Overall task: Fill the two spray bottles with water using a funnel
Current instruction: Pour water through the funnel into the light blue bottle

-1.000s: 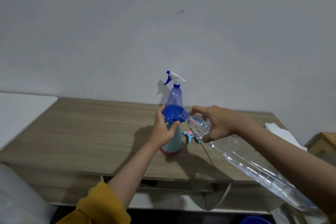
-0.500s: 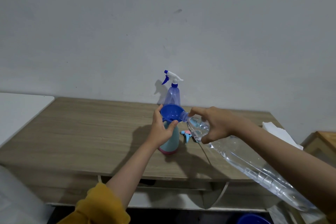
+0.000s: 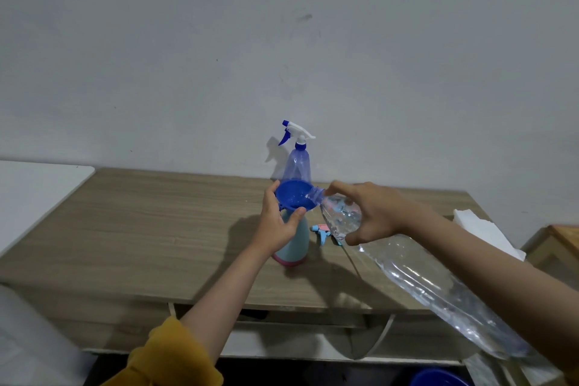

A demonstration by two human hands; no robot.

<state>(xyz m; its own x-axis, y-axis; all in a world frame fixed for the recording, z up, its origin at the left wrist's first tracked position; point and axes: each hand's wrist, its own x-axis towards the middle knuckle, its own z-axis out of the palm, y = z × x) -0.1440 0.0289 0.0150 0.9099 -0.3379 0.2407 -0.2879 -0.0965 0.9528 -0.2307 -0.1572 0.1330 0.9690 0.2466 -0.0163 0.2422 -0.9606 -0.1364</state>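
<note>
On wooden worktop (image 3: 156, 229), left hand (image 3: 277, 226) gripping blue funnel (image 3: 294, 199) atop pale-blue spray bottle (image 3: 294, 244); right hand (image 3: 372, 216) clasping tilted water bottle (image 3: 416, 282), mouth at funnel's 3 o'clock; second spray bottle (image 3: 299, 163) standing at 12 o'clock.

Two spray bottles stand on the one wooden table (image 3: 156, 229): a light blue one (image 3: 294, 241) near the middle with its head off, and a clear violet one (image 3: 299, 166) behind it, far by the wall, trigger head on. One blue funnel (image 3: 294, 197), one big clear water bottle (image 3: 423, 285) tilted in from the right, one loose trigger head (image 3: 321, 230) lying between them. Two hands, the left (image 3: 277, 226) and the right (image 3: 372, 213), and one white sheet (image 3: 479, 226) at the far right
</note>
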